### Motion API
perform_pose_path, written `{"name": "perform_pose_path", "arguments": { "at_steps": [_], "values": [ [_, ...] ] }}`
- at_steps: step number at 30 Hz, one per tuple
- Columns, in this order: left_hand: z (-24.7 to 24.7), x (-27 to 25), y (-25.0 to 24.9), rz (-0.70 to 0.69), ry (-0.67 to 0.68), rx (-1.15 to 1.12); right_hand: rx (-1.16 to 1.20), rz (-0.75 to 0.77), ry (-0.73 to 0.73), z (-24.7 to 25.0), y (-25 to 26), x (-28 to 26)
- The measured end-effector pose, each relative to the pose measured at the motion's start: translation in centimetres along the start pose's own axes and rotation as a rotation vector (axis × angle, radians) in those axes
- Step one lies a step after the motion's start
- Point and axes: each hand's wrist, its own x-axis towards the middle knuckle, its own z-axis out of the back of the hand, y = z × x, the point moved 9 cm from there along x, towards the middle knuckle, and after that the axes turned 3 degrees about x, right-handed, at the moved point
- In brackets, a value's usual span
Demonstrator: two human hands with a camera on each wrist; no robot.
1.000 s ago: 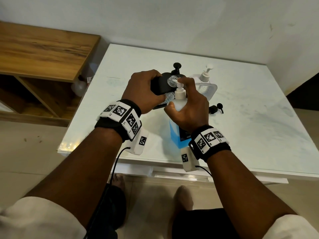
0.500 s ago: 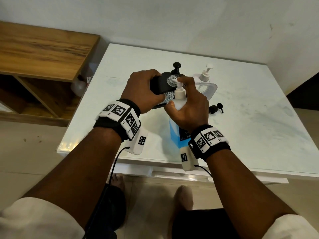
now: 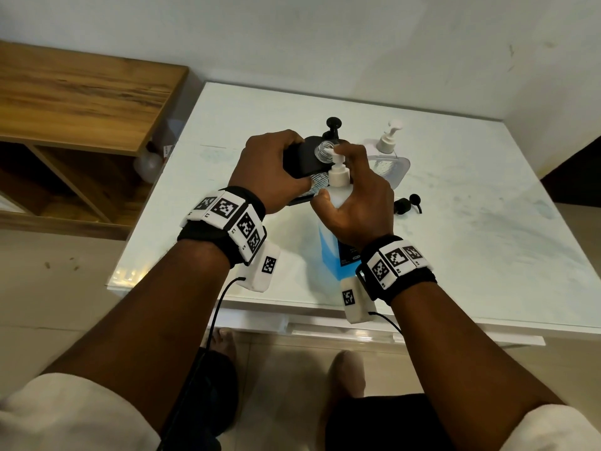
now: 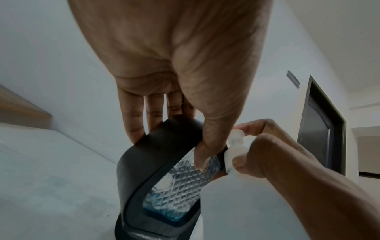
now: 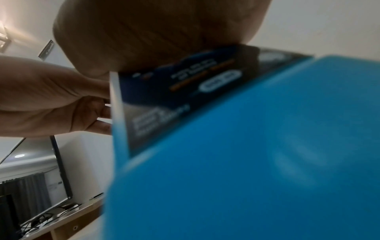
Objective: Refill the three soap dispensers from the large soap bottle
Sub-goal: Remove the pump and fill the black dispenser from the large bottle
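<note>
My left hand (image 3: pixel 273 172) grips a black dispenser (image 3: pixel 300 157) with an open clear neck (image 3: pixel 323 150), held tilted toward the large soap bottle (image 3: pixel 331 252). The left wrist view shows the black dispenser (image 4: pixel 164 175) with a textured clear window and a little blue soap at its bottom. My right hand (image 3: pixel 354 196) wraps the big bottle's white shoulder, with a finger on the white pump head (image 3: pixel 338 159). The pump's nozzle sits at the open neck. In the right wrist view the bottle's blue label (image 5: pixel 246 146) fills the frame.
On the white table (image 3: pixel 487 222) a clear dispenser with a white pump (image 3: pixel 388 148) stands behind my right hand. A black pump top (image 3: pixel 333 125) rises behind the black dispenser. A loose black pump (image 3: pixel 408 203) lies to the right. A wooden shelf (image 3: pixel 81 92) is at left.
</note>
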Motion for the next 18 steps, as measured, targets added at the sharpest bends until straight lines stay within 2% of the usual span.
{"name": "perform_pose_path", "arguments": {
  "at_steps": [18],
  "values": [
    [-0.10, -0.02, 0.04, 0.004, 0.003, -0.007, 0.007, -0.011, -0.007, 0.26, 0.06, 0.01]
  ]
}}
